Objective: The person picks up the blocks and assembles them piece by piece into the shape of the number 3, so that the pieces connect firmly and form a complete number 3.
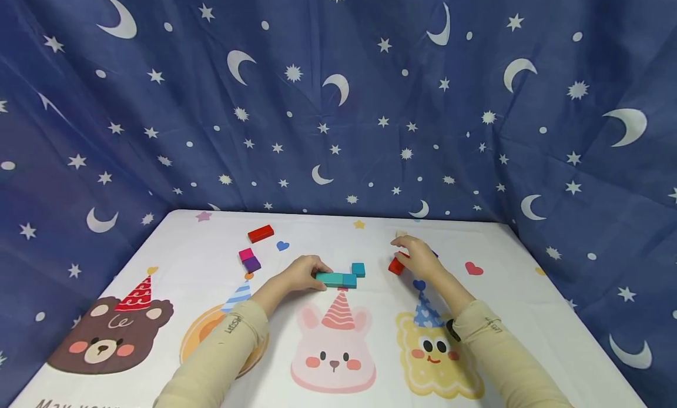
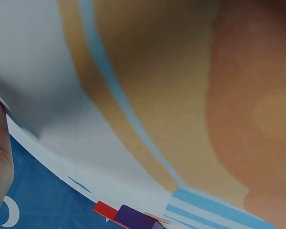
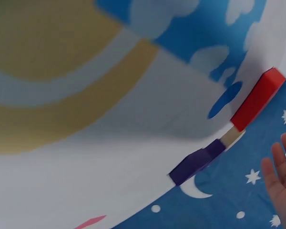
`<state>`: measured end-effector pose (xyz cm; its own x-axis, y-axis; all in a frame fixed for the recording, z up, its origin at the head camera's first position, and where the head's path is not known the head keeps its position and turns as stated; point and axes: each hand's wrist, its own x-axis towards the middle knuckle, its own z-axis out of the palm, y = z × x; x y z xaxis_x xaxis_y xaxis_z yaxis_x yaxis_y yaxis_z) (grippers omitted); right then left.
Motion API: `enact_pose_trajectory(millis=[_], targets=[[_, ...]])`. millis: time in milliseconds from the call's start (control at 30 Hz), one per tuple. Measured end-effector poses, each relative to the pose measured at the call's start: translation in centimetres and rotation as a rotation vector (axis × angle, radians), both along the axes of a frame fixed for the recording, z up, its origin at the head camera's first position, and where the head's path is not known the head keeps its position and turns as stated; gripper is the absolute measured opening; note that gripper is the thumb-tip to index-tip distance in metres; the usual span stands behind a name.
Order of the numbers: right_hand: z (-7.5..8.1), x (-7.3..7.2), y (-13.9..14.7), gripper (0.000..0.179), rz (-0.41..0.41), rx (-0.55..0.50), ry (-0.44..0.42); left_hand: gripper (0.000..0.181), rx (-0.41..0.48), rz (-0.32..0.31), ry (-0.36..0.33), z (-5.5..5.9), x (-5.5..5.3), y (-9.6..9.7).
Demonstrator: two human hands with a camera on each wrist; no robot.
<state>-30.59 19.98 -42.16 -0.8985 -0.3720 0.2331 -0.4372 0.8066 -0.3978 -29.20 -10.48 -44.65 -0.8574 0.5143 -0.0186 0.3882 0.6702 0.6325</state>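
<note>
In the head view my left hand [image 1: 302, 274] holds the left end of a long teal-green block [image 1: 330, 280] between thumb and fingers. A blue-teal cube [image 1: 349, 281] touches that block's right end, and another teal cube [image 1: 358, 270] sits just behind it. My right hand [image 1: 421, 260] is over a red block [image 1: 395, 266], its fingers spread and apart from the block in the right wrist view. Beyond the fingertips lies a small beige block [image 1: 401, 234]. A purple block [image 3: 196, 164] shows in the right wrist view, mostly hidden by my hand in the head view.
On the left of the white printed tablecloth [image 1: 328, 237] lie a red block [image 1: 261, 234], a magenta cube [image 1: 245, 254] and a purple cube [image 1: 251, 264]. A blue curtain [image 1: 296, 131] with moons and stars stands behind the table's back edge.
</note>
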Motion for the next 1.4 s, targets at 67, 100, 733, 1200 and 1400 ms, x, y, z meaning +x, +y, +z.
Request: enact_pose_trajectory(millis=[67,100,733,1200,1400], targets=[[0.0,-0.1,0.5,0.028,-0.030,-0.011,0.004,0.034,0.003,0.003,-0.001,-0.1,0.1,0.1],[-0.1,-0.2,0.7,0.028,-0.044,-0.011,0.000,0.034,0.003,0.005,-0.006,-0.2,0.1,0.1],[-1.6,-0.7,3.5,0.028,-0.133,0.029,0.085,0.034,-0.019,0.015,0.001,-0.3,0.2,0.1],[-1.1,-1.4,5.0,0.058,-0.251,0.116,-0.025,0.034,-0.029,0.020,0.012,0.3,0.0,0.3],[-1.4,-1.6,5.7,0.060,-0.287,0.107,-0.102,0.034,-0.019,0.033,-0.003,0.3,0.1,0.2]])
